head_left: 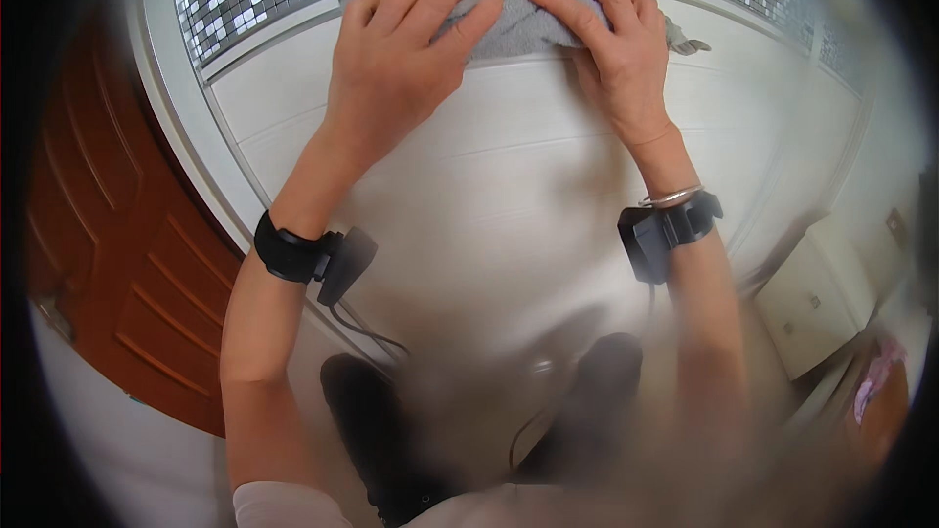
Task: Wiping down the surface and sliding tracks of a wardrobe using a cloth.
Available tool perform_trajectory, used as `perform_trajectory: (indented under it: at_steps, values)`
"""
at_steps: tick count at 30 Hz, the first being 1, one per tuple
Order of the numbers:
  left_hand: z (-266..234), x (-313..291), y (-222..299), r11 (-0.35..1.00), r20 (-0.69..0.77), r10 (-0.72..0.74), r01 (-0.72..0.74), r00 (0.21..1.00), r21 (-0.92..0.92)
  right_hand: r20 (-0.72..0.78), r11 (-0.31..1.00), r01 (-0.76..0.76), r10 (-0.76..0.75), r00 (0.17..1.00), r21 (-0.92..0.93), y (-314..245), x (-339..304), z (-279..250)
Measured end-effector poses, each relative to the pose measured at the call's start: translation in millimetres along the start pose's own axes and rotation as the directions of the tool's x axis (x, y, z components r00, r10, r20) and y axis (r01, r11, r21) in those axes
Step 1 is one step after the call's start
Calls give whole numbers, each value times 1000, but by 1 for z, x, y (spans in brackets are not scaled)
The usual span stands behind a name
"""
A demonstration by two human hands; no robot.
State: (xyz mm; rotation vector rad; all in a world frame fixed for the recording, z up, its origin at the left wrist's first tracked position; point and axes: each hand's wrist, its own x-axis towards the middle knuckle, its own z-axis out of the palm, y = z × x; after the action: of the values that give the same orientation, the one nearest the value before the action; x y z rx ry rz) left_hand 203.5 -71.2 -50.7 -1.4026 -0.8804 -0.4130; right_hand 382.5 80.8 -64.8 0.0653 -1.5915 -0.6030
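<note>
A grey cloth point(516, 27) is bunched along the upper edge of a white panel point(489, 122), just under a band of mosaic. My left hand point(403, 54) is closed on the cloth's left part, with its fingers bent over the top. On the other side, my right hand point(626, 64) grips the cloth with thumb and fingers. A loose end of the cloth hangs out to the right of that hand. Both arms reach forward. Each wrist wears a black strap with a dark device, and a bracelet point(671, 197) circles the right wrist.
Silvery mosaic point(284, 0) runs across the top behind a pale frame. A brown panelled door point(147, 264) stands at the left beside a white door frame point(186, 137). To the right are a small white cabinet point(817, 298) and a pink cloth point(880, 376). My dark-clad legs show below.
</note>
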Motion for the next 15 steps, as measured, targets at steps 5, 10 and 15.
perform_trajectory:
  at_steps: [5, 10, 15]
  values:
    - [-22, -173, 91, 962, 402, -15, 123, 916, -245, 233, 986, 123, -147, 961, 116, -97, -147, 13]
    - [-36, -234, 150, 951, 393, 227, -116, 891, -285, 540, 913, 223, -386, 748, 343, -131, -229, -2]
    - [-48, -162, 67, 997, 273, 51, -66, 961, 45, 410, 953, 202, -282, 867, 227, -99, -98, 3]
